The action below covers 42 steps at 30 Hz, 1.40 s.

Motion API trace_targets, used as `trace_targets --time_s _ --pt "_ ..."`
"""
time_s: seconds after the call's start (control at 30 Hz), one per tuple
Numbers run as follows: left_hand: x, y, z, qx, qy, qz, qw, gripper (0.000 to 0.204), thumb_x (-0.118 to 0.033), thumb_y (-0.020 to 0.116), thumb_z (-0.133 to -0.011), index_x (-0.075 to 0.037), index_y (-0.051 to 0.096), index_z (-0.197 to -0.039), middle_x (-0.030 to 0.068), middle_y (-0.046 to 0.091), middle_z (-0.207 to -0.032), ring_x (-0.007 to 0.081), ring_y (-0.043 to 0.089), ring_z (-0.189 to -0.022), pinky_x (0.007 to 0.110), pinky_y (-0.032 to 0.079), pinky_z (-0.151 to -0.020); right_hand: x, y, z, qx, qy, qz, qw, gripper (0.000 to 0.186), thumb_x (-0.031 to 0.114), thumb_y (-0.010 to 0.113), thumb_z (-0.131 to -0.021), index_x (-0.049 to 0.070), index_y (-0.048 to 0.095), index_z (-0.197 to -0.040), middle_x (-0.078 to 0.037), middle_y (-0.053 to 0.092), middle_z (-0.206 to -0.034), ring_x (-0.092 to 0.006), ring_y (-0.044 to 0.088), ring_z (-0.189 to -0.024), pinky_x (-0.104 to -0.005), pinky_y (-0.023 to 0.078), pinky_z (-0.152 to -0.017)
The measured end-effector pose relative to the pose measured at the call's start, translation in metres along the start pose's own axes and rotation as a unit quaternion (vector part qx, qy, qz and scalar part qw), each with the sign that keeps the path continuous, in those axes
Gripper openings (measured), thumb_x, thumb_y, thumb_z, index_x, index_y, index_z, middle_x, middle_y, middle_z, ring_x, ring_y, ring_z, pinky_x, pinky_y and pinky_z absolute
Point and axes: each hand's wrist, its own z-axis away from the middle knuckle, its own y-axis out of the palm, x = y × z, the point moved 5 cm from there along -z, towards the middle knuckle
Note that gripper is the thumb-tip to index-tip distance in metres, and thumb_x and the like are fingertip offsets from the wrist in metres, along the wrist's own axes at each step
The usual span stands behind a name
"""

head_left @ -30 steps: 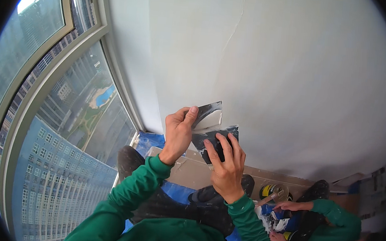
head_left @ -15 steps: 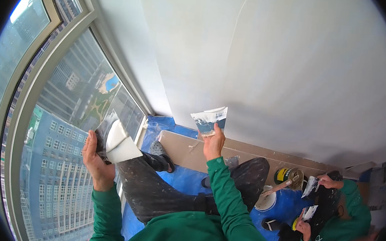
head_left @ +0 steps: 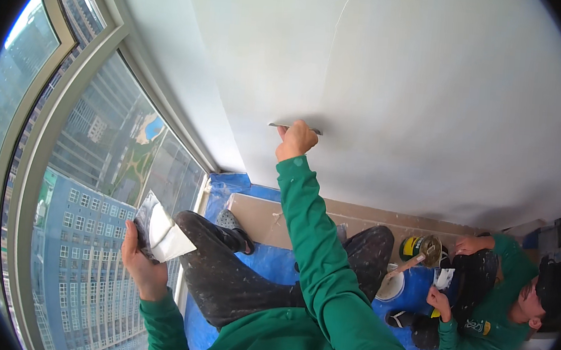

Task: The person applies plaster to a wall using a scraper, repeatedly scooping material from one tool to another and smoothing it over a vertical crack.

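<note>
- The right hand [head_left: 295,140] is reaching up with its fingers closed round the handle of a thin flat metal putty blade [head_left: 296,128], and it is pressing the blade's edge against the smooth white plastered wall [head_left: 435,88].
- A thin hairline crack [head_left: 339,27] is running up the wall straight above the blade.
- The left hand [head_left: 136,259] is hanging low, well to the left of the wall and beside the curved glass window [head_left: 93,179]; its fingers are gripping a flat grey hawk board smeared with white filler [head_left: 158,234].
- Blue plastic sheeting [head_left: 272,267] is covering the floor at the foot of the wall, with a strip of brown cardboard [head_left: 263,217] lying along the wall's base.
- A second person in a green sleeve [head_left: 489,306] is crouching at the foot of the wall, off to the right, holding a small tool over a white round tub [head_left: 391,288].
</note>
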Motion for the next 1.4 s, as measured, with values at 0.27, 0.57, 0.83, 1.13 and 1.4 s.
trace_targets --time_s 0.27,0.57,0.83,1.13,1.4 --pt "0.004 0.013 0.004 0.018 -0.012 0.021 1.000 0.029 -0.026 0.050 -0.101 0.000 0.063 -0.107 0.0092 0.068 -0.103 0.0203 0.067 -0.092 0.034 0.053 -0.084 -0.067 -0.100 -0.016 -0.002 -0.008 0.022 1.000 0.033 -0.003 0.053 -0.086 -0.008 0.049 -0.119 -0.018 0.058 -0.117 -0.0304 0.064 -0.098 -0.0439 0.058 -0.082" --pt "0.008 0.014 0.010 0.031 -0.028 0.019 0.999 0.030 -0.026 0.050 -0.101 0.001 0.062 -0.108 0.0103 0.068 -0.105 0.0207 0.067 -0.093 0.034 0.053 -0.084 -0.009 -0.028 -0.006 0.054 -0.098 0.037 0.993 0.026 -0.003 0.053 -0.083 -0.014 0.052 -0.106 -0.019 0.059 -0.108 -0.0274 0.063 -0.094 -0.0401 0.058 -0.080" --pt "0.007 0.017 0.007 0.057 -0.053 0.019 0.997 0.034 -0.028 0.050 -0.101 0.001 0.061 -0.114 0.0105 0.068 -0.108 0.0217 0.068 -0.094 0.034 0.054 -0.084 0.109 0.101 0.070 0.067 -0.149 0.040 0.986 0.014 -0.003 0.047 -0.080 -0.011 0.041 -0.072 -0.014 0.050 -0.081 -0.0210 0.051 -0.066 -0.0404 0.055 -0.061" --pt "-0.002 0.050 0.015 0.053 -0.051 0.052 0.996 0.031 -0.027 0.050 -0.101 0.001 0.063 -0.102 0.0120 0.069 -0.098 0.0225 0.068 -0.085 0.035 0.055 -0.078 0.235 0.207 0.142 0.105 -0.174 0.096 0.974 0.012 0.001 0.043 -0.083 -0.009 0.041 -0.076 -0.019 0.053 -0.084 -0.0252 0.056 -0.058 -0.0361 0.051 -0.054" --pt "-0.001 0.046 0.010 0.076 -0.041 0.070 0.994 0.030 -0.026 0.050 -0.101 0.001 0.063 -0.101 0.0103 0.069 -0.098 0.0210 0.067 -0.085 0.035 0.054 -0.077 0.333 0.284 0.195 0.191 -0.211 0.105 0.953 0.029 0.014 0.046 -0.095 -0.012 0.051 -0.108 -0.019 0.065 -0.098 -0.0254 0.069 -0.068 -0.0316 0.058 -0.061"
